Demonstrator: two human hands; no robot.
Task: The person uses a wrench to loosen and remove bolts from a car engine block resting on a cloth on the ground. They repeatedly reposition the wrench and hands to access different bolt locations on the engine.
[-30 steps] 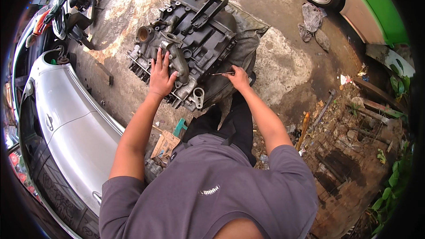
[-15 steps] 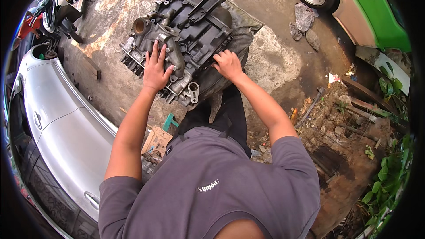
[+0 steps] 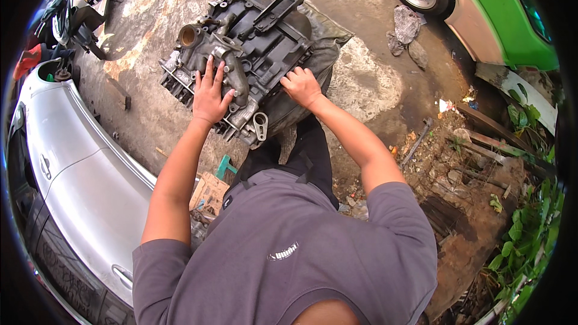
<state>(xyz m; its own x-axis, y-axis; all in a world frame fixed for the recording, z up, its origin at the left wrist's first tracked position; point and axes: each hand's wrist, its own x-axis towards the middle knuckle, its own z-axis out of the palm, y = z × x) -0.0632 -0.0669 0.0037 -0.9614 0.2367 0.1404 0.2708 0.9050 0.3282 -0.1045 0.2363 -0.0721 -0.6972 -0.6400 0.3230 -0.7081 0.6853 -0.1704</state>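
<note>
A large engine block (image 3: 265, 60), dark with greasy metal parts, lies in front of me on a dark cloth-like sheet (image 3: 325, 39). My left hand (image 3: 209, 99) rests with spread fingers on the curved grey metal pipe casting (image 3: 238, 78) on the engine's left part, beside a round brownish opening (image 3: 188, 37). My right hand (image 3: 302, 88) is closed at the engine's near right edge. Its fingertips curl in against that side, and whatever they grip is hidden. A metal lug with a hole (image 3: 260, 125) sticks out from the near end, between my forearms.
A silver car (image 3: 90, 174) stands close on the left, with a motorbike (image 3: 81, 27) beyond it. At the far right is a green and beige vehicle (image 3: 475, 12). Rubble and planks (image 3: 481, 144) lie to the right. A green stool-like piece (image 3: 226, 167) is near my legs.
My right hand has shifted slightly left along the engine's edge, its fingers still curled. My left hand keeps its place on the casting. The whole view has turned a little.
</note>
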